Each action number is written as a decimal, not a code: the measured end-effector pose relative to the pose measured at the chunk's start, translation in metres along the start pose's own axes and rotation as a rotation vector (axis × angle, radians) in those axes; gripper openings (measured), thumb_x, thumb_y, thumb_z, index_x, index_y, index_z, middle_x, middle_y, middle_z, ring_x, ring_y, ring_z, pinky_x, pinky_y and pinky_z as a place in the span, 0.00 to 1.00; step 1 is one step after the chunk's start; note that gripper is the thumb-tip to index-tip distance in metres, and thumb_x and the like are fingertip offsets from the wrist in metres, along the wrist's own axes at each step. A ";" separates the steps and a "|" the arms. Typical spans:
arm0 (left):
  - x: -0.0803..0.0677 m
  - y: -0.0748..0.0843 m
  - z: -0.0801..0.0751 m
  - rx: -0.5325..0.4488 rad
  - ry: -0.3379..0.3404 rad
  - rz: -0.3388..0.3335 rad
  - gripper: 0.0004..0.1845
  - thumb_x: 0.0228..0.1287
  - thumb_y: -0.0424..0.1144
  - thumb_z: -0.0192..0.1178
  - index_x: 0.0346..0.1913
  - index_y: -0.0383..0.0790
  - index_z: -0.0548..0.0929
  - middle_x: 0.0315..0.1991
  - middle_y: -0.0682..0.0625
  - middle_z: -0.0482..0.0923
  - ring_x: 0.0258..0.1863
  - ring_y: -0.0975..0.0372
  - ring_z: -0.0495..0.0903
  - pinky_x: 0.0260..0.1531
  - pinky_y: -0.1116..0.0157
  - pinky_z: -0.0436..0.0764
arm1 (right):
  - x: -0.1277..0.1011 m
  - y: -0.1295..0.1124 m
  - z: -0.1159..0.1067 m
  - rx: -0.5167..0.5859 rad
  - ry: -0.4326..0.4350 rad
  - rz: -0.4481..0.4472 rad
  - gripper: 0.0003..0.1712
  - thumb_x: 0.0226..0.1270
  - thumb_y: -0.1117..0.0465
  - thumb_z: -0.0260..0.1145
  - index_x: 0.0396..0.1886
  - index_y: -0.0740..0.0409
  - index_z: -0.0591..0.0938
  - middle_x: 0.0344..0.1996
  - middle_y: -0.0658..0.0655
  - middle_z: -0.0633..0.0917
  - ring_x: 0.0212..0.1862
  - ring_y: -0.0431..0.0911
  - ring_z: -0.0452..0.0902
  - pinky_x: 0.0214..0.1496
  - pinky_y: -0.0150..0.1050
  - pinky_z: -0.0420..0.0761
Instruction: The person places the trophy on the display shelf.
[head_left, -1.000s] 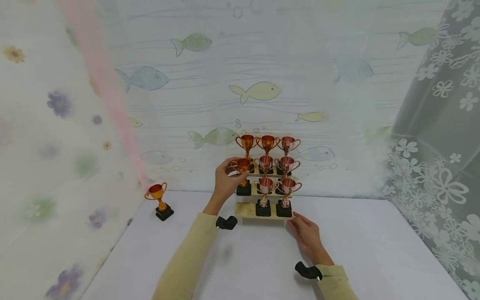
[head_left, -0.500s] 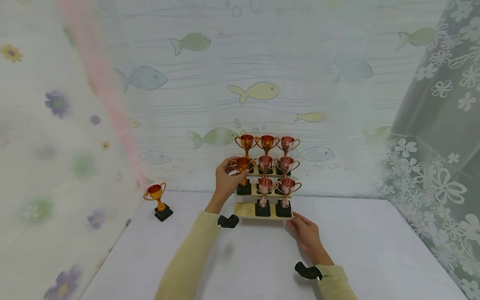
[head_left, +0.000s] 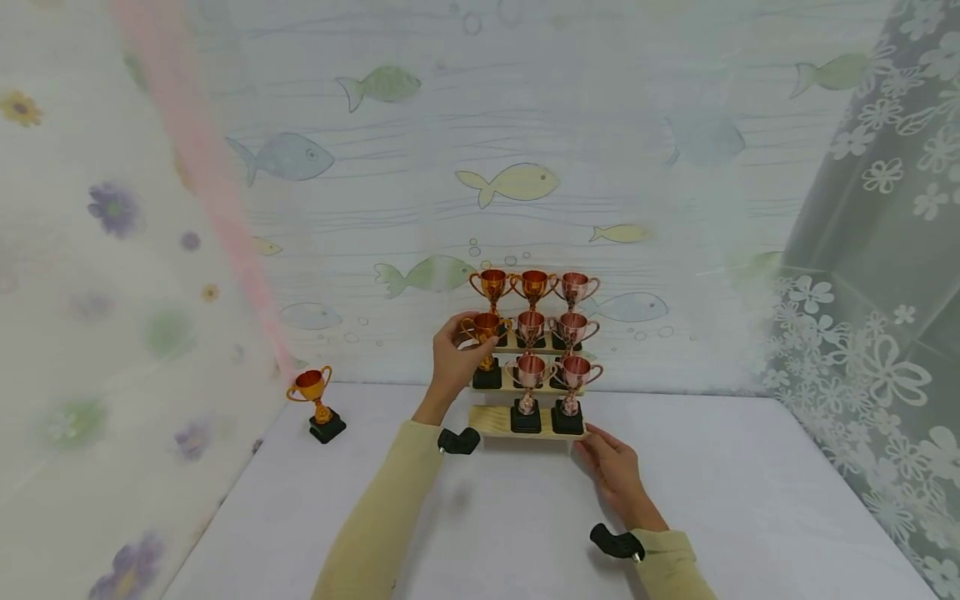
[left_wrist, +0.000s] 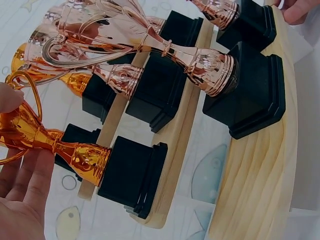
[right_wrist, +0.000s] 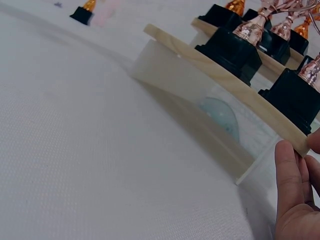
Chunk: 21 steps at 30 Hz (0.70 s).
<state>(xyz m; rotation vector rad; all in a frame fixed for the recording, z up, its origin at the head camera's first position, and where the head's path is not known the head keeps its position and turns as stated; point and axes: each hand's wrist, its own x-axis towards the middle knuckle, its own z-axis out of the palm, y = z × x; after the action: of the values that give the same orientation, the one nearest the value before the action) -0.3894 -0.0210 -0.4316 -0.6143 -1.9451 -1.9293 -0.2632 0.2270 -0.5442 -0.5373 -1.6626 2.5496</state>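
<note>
My left hand (head_left: 452,364) grips the cup of a small gold trophy (left_wrist: 82,162) at its handles, thumb on one side and fingers on the other. That trophy's black base (left_wrist: 131,172) sits at the left end of the middle step of a tiered wooden display stand (left_wrist: 250,185). At the stand's front right corner, my right hand (head_left: 615,471) pinches the lowest step, thumb above and fingers below the board in the right wrist view. Two rose-gold trophies (head_left: 528,392) stand on that lowest step, right of a bare stretch of wood.
More rose-gold trophies (head_left: 576,289) and gold trophies (head_left: 535,287) fill the upper steps, close together. A lone gold trophy (head_left: 320,404) stands on the white table (head_left: 517,525) at the left. A fish-print curtain (head_left: 420,208) hangs behind the stand.
Both hands keep their holds on the trophy and the stand. My left wrist and sleeve have shifted slightly to the right; the trophies on the stand look the same.
</note>
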 end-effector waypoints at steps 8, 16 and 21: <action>0.000 0.000 0.001 0.013 0.011 -0.040 0.26 0.60 0.30 0.73 0.62 0.36 0.79 0.55 0.38 0.78 0.48 0.51 0.81 0.47 0.62 0.86 | -0.001 -0.002 0.001 -0.012 -0.007 -0.004 0.30 0.78 0.65 0.55 0.74 0.74 0.63 0.66 0.63 0.74 0.46 0.33 0.82 0.57 0.30 0.82; 0.000 0.002 0.001 -0.014 -0.015 -0.052 0.27 0.60 0.28 0.71 0.63 0.35 0.78 0.56 0.36 0.77 0.51 0.45 0.80 0.54 0.49 0.84 | 0.000 0.001 0.001 -0.009 0.000 -0.008 0.29 0.78 0.66 0.56 0.73 0.74 0.64 0.59 0.59 0.78 0.46 0.34 0.83 0.57 0.30 0.82; 0.000 0.001 0.001 -0.009 -0.032 -0.073 0.32 0.59 0.25 0.71 0.66 0.34 0.74 0.57 0.36 0.76 0.54 0.45 0.80 0.56 0.49 0.83 | 0.001 0.001 0.001 -0.003 0.002 -0.015 0.30 0.78 0.65 0.57 0.73 0.75 0.64 0.61 0.61 0.77 0.46 0.34 0.83 0.57 0.30 0.82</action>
<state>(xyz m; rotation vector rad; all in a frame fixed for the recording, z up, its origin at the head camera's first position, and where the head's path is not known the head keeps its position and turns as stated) -0.3886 -0.0199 -0.4313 -0.5870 -2.0062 -1.9842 -0.2642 0.2258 -0.5455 -0.5248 -1.6635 2.5356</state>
